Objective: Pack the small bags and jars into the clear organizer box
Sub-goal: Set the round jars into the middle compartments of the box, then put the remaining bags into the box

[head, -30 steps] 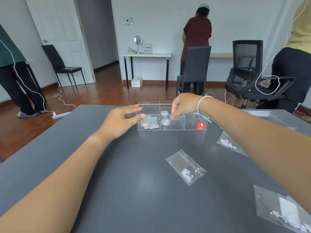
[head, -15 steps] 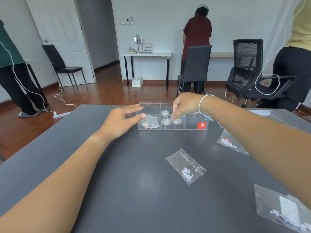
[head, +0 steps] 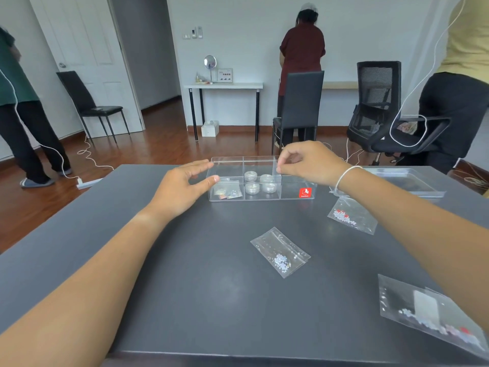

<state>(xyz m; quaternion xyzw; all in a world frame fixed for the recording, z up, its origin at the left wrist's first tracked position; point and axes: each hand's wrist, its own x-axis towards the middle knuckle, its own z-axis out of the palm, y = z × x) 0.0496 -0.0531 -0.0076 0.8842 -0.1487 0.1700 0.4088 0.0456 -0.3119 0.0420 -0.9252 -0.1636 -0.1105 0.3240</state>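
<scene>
The clear organizer box (head: 296, 197) with a red sticker lies at the far middle of the dark table. Its middle compartment holds several small clear jars (head: 260, 182); its left front compartment holds a small bag (head: 228, 192). My left hand (head: 182, 189) rests open against the box's left end. My right hand (head: 311, 162) hovers just above the box's right part, fingers loosely curled, holding nothing. Three small bags lie loose on the table: one in the middle (head: 280, 251), one with red bits (head: 352, 217) under my right forearm, one at the near right (head: 428, 313).
The clear lid (head: 407, 181) lies at the far right of the table (head: 185, 287). Beyond the table stand black chairs (head: 299, 107), a white side table and three people. A white cable runs across the wooden floor at the left.
My right hand set a jar down in the middle compartment, let go of it and rose above the box. My left hand stayed at the box's left end.
</scene>
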